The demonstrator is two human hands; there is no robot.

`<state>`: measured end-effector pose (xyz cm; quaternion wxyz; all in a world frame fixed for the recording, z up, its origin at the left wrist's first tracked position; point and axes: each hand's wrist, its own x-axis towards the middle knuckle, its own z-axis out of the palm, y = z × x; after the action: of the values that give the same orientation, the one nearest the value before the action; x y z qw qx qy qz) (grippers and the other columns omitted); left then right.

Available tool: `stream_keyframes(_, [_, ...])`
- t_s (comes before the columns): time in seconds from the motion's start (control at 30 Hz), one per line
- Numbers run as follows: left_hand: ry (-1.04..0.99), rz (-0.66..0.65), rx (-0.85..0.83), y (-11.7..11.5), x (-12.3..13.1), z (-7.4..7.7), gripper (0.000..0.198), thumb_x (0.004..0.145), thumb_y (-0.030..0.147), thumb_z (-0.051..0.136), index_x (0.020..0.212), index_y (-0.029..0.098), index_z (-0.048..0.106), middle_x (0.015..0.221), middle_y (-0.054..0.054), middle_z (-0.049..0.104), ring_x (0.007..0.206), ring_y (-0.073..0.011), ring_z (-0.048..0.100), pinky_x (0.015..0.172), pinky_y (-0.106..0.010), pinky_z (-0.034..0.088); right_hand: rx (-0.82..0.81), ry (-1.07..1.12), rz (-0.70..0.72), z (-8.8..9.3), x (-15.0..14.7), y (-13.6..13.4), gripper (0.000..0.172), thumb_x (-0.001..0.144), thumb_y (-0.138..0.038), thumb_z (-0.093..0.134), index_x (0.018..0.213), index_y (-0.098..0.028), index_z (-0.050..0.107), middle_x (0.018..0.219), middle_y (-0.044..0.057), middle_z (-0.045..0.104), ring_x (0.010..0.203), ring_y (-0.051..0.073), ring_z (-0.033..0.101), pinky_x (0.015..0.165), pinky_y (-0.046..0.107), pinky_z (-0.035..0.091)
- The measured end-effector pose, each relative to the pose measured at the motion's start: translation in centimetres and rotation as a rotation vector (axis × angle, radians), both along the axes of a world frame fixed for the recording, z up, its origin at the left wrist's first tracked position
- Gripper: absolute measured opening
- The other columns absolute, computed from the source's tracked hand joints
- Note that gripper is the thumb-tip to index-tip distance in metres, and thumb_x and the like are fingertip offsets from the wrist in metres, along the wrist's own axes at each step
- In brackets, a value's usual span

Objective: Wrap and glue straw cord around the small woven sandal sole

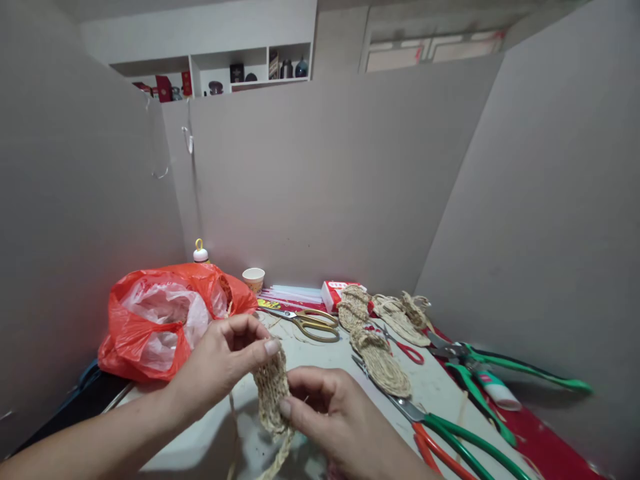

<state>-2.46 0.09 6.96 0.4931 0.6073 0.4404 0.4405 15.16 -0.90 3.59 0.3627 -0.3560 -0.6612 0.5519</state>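
A small woven straw piece [271,393], narrow and shaped like a sandal sole, hangs upright between my hands above the table. My left hand [240,347] pinches its top end between thumb and fingers. Along its lower right edge, my right hand [320,403] grips it with thumb and bent fingers. From the bottom end trails a braided straw cord [280,457]. A thin loose straw strand [233,427] hangs below my left hand. To the right lie finished-looking small straw sandals [383,363], one of them close to my right hand.
A red plastic bag [145,353] bulges at the left. Gold-handled scissors [315,325], a paper cup [253,280] and a red-white box [333,293] are at the back. Red-handled scissors [413,353], green-handled cutters [525,371], red-green-handled shears [450,437] and a white tube [500,392] lie right. Grey partitions [310,180] enclose the table.
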Motion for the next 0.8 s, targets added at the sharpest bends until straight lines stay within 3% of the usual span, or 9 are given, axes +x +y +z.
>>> stream_keyframes(0.13, [0.045,0.011,-0.005,0.3,0.1,0.2,0.025,0.075,0.038,0.071,0.071,0.016,0.06,0.065,0.002,0.054,0.062,-0.0114,0.046,0.06,-0.025,0.036,0.127,-0.124,-0.045,0.2,-0.1,-0.1,0.017,0.078,-0.017,0.051,0.068,-0.016,0.065,0.063,-0.003,0.052,0.062,0.012,0.042,0.057,0.024,0.035])
stream_keyframes(0.3, [0.03,0.001,-0.033,0.1,0.0,0.2,0.029,0.075,0.038,0.071,0.064,0.015,0.058,0.059,0.004,0.05,0.057,-0.0094,0.041,0.057,-0.024,0.032,0.319,-0.224,-0.068,-0.3,0.1,0.0,0.019,0.08,-0.014,0.051,0.069,-0.017,0.066,0.073,0.001,0.065,0.067,0.015,0.053,0.063,0.026,0.042])
stream_keyframes(0.5, [-0.072,0.04,-0.146,-0.2,-0.4,0.6,0.025,0.072,0.033,0.073,0.063,0.016,0.057,0.06,0.004,0.051,0.058,-0.0087,0.041,0.058,-0.022,0.032,0.656,-0.25,-0.161,-2.0,0.5,0.4,0.019,0.086,-0.015,0.05,0.094,-0.018,0.067,0.084,0.006,0.068,0.076,0.019,0.062,0.072,0.033,0.049])
stream_keyframes(0.63, [-0.089,0.076,-0.136,-0.6,-0.3,0.3,0.019,0.074,0.03,0.071,0.07,0.018,0.057,0.065,0.005,0.051,0.06,-0.0088,0.041,0.057,-0.021,0.031,0.532,-0.188,-0.262,-2.1,0.4,0.4,0.034,0.081,-0.015,0.053,0.114,-0.02,0.058,0.085,0.003,0.067,0.074,0.018,0.063,0.07,0.033,0.051])
stream_keyframes(0.8, [-0.155,0.055,-0.111,-0.5,-0.4,-0.6,0.019,0.076,0.031,0.072,0.081,0.02,0.057,0.067,0.005,0.05,0.062,-0.0098,0.04,0.058,-0.022,0.034,0.295,-0.033,-0.28,-1.8,0.0,0.3,0.031,0.079,-0.024,0.063,0.11,-0.023,0.063,0.08,0.001,0.064,0.072,0.018,0.061,0.067,0.032,0.051])
